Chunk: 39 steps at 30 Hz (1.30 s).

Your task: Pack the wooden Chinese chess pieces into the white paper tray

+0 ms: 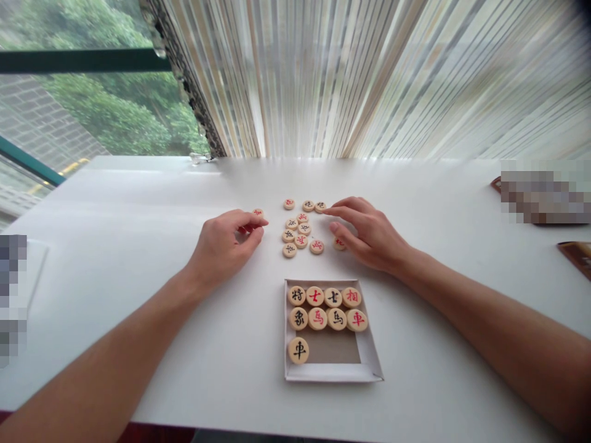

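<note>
Behind the white table, a striped curtain is hung. Loose xiangqi pieces are scattered beyond a box. Whether one is pinched by the left hand cannot be told; the right hand is unclenched beside a black-marked piece.

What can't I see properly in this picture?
In the head view:
Red-marked piece by the left hand: partly covered by that hand.
Red-marked second piece by the right hand: likewise.
Lower brown thing: cut off by the right edge.
Far-left thing: pixelated, cut off by the edge.
</note>
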Each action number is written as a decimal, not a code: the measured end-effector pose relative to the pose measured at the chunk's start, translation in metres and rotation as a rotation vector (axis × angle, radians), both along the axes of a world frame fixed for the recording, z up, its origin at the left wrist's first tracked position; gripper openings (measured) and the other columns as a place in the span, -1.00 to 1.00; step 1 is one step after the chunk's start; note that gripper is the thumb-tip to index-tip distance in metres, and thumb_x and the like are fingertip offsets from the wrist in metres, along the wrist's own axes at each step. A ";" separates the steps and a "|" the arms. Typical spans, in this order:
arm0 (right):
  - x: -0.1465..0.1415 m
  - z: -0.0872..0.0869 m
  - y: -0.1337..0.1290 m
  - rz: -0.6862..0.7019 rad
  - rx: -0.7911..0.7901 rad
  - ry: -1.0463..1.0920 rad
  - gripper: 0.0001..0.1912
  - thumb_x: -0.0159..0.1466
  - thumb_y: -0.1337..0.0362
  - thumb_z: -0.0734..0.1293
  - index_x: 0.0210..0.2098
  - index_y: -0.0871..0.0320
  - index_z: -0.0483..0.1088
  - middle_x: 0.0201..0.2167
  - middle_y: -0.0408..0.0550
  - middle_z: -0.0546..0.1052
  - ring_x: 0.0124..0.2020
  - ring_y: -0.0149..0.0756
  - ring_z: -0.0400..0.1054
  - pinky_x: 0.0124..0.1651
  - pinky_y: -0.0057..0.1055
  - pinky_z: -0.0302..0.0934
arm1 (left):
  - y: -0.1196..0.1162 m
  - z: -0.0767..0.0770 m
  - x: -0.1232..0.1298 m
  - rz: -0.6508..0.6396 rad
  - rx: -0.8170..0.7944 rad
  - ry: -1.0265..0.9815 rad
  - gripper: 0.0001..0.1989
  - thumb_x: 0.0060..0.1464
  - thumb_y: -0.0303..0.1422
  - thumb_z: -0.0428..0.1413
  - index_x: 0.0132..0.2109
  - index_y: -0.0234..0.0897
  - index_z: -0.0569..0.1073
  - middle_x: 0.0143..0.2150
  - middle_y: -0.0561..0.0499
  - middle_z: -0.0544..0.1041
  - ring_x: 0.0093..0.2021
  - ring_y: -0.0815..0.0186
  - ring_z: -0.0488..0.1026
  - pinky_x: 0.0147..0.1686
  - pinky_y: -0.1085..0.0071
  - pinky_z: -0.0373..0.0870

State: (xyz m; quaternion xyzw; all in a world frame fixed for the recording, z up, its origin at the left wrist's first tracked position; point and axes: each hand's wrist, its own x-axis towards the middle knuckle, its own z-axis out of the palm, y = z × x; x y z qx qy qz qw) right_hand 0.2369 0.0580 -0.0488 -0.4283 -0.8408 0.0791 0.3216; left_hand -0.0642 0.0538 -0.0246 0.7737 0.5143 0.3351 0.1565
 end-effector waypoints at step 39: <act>-0.002 0.010 -0.007 0.156 -0.053 0.028 -0.78 0.31 0.31 0.35 -0.08 0.11 0.58 -0.02 0.17 0.58 0.02 0.06 0.50 0.07 0.01 0.38 | 0.005 -0.005 -0.006 -0.030 0.039 0.025 -0.78 0.22 -0.38 0.13 -0.12 -0.28 0.69 -0.15 -0.10 0.71 -0.21 0.21 0.62 -0.23 0.35 0.50</act>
